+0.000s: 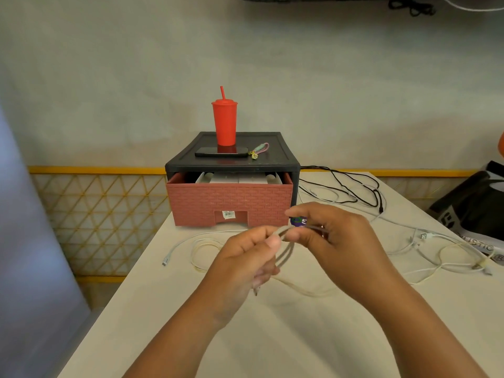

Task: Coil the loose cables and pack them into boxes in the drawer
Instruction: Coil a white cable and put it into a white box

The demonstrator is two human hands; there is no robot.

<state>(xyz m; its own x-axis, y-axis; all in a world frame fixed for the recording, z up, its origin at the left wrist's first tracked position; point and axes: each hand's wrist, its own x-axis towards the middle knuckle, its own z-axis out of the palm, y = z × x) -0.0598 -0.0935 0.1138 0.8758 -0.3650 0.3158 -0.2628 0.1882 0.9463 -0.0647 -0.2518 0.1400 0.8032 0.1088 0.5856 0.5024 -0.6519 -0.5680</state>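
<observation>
Head view.
- Left hand (245,255): thumb and fingers pinch a grey cable coil (289,253).
- Right hand (335,236): pinches the top of the same coil, which is held above the table (272,336) in front of the drawer.
- Brick-pattern drawer (229,200): partly out of the black cabinet (231,166), with white boxes (240,178) inside.
- Loose white cables (421,236): on the table.
- Black cables (377,192): on the table, right of the cabinet.
- Red tumbler (225,124) and phone (221,151): on top of the cabinet.

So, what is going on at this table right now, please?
A person is coiling a grey cable above the table. The left hand pinches the loops, and the right hand pinches the cable at their top. Behind the hands, the brick-patterned drawer is partly open, with white boxes inside. Other white cables and black cables lie loose on the table, not yet coiled.
</observation>
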